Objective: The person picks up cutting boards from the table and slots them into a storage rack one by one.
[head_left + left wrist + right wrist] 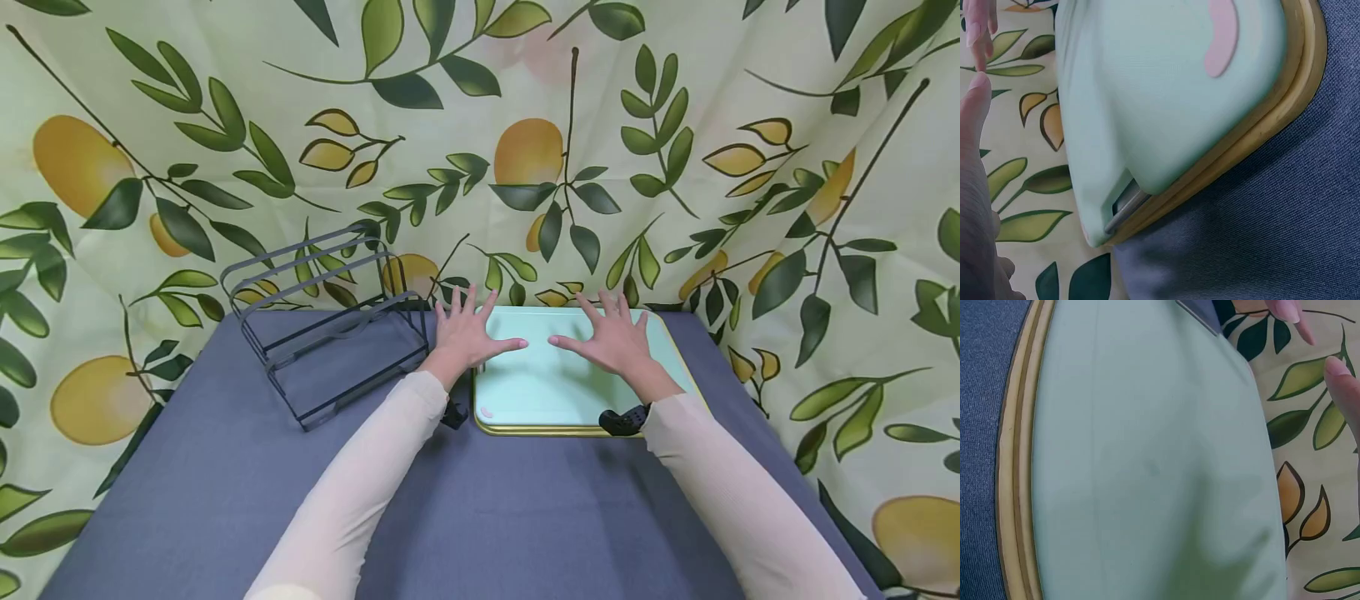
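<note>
A mint-green cutting board [540, 383] lies flat on the table, on top of what look like two tan boards whose edges [1260, 128] show below it. Its near left corner bears a pink mark [1222, 37]. Over its left edge I hold my left hand [467, 333], fingers spread and thumb pointing right. My right hand [617, 337] is above the right part, spread the same way, thumb toward the left one. Both look apart from the board, with shadows [1210, 562] falling on it. Neither holds anything.
Left of the boards stands a black wire rack [341, 333] with several upright loops, near my left hand. A grey-blue cloth [225, 500] covers the table. Behind and at the sides hangs a curtain [442, 125] printed with leaves and fruit.
</note>
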Tool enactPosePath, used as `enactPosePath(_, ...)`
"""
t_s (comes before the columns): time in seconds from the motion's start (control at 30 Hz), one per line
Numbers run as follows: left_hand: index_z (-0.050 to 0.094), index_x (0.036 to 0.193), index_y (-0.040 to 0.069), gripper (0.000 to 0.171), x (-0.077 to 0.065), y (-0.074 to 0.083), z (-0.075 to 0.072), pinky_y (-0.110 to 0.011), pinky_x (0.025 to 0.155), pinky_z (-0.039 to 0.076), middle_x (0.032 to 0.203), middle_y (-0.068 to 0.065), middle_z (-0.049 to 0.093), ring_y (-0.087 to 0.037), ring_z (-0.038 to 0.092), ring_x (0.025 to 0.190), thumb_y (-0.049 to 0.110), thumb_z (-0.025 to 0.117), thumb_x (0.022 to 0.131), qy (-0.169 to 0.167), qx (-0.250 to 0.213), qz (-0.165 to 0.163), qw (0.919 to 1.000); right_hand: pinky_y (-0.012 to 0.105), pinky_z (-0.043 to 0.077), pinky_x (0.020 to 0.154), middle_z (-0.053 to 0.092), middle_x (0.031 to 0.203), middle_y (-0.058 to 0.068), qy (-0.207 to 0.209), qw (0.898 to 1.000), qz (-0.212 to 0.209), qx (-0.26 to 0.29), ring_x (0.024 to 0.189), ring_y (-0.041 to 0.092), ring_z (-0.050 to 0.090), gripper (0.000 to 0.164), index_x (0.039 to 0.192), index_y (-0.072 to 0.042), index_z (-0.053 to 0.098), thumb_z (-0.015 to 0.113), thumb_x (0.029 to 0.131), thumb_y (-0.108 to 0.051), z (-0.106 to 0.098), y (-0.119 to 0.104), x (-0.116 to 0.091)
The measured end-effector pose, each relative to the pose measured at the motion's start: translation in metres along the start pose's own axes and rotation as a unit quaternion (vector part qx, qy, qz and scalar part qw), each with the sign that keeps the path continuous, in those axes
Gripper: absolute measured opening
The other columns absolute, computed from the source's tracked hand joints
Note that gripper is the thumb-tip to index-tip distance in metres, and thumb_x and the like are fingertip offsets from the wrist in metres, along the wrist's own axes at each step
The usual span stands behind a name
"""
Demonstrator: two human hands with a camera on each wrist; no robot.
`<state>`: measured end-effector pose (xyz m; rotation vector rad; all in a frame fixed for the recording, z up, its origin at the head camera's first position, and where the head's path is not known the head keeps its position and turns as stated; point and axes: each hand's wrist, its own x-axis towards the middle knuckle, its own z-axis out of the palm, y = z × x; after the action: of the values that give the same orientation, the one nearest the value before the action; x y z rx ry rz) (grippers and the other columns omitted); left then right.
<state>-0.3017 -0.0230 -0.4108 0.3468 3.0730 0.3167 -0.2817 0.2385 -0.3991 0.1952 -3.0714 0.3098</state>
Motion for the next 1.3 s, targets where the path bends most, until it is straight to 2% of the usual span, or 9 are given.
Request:
enactPosePath(0.3,0.010,0.164,0.033,0.112,-0.003,-0.003,0.003,-0.065,0.125,0.009,0.173,-0.008,0.003,-0.037,0.002,0.159,0.094,0.044,0.077,0.009,0.015,-0.003,0.9998,0.081,0.004,0.113,0.012,0.169,0.022,-0.005,1.000,0.000,0.002,0.155,0.052,0.003,0.109,0.163,-0.023,0.021,0.050,0.080,-0.087,0.001,0.002,0.002)
enactPosePath(0.47,0.011,0.164,0.032,0.113,-0.006,-0.001,0.007,-0.063,0.126,0.010,0.173,-0.008,0.005,-0.036,0.004,0.160,0.096,0.041,0.075,0.019,0.063,0.016,0.9977,0.082,0.008,0.113,0.013,0.169,0.020,-0.004,1.000,0.001,-0.003,0.153,0.054,0.006,0.108,0.163,-0.023,0.020,0.048,0.081,-0.088,0.005,0.009,-0.002)
enactPosePath(0.57,0.010,0.164,0.033,0.113,-0.009,0.002,0.010,-0.061,0.126,0.009,0.173,-0.007,0.003,-0.035,0.003,0.160,0.096,0.041,0.075,0.020,0.070,0.027,0.9970,0.081,0.009,0.113,0.015,0.168,0.021,0.001,1.000,0.005,-0.002,0.152,0.055,0.008,0.107,0.163,-0.023,0.021,0.049,0.082,-0.087,0.007,0.016,-0.007)
enactPosePath(0.77,0.007,0.164,0.034,0.113,-0.015,0.003,0.016,-0.059,0.127,0.010,0.173,-0.006,0.003,-0.035,0.007,0.160,0.094,0.045,0.076,0.022,0.034,0.018,0.9990,0.080,0.014,0.113,0.021,0.165,0.026,0.019,1.000,0.008,0.013,0.150,0.057,0.016,0.106,0.162,-0.017,0.025,0.052,0.083,-0.083,0.010,0.029,-0.020)
enactPosePath(0.93,0.005,0.165,0.027,0.116,-0.019,0.001,0.021,-0.058,0.127,0.012,0.172,-0.010,0.010,-0.037,0.009,0.159,0.092,0.045,0.078,0.016,-0.003,-0.008,0.9998,0.079,0.022,0.110,0.026,0.161,0.031,0.036,0.998,0.011,0.043,0.146,0.058,0.023,0.102,0.159,-0.009,0.030,0.054,0.087,-0.077,0.016,0.037,-0.031)
enactPosePath(1.13,0.007,0.165,0.021,0.117,-0.026,-0.004,0.029,-0.056,0.127,0.015,0.170,-0.016,0.014,-0.036,0.012,0.159,0.090,0.048,0.079,0.022,-0.052,-0.031,0.9979,0.072,0.028,0.111,0.029,0.159,0.033,0.044,0.995,0.027,0.080,0.145,0.055,0.028,0.099,0.158,-0.004,0.030,0.053,0.091,-0.073,0.023,0.046,-0.043)
enactPosePath(1.3,0.005,0.165,0.020,0.117,-0.032,-0.005,0.036,-0.054,0.128,0.015,0.169,-0.019,0.015,-0.036,0.014,0.158,0.088,0.050,0.080,0.029,-0.092,-0.033,0.9949,0.071,0.029,0.111,0.029,0.158,0.035,0.053,0.991,0.050,0.110,0.145,0.054,0.029,0.096,0.158,-0.004,0.030,0.054,0.093,-0.069,0.026,0.058,-0.053)
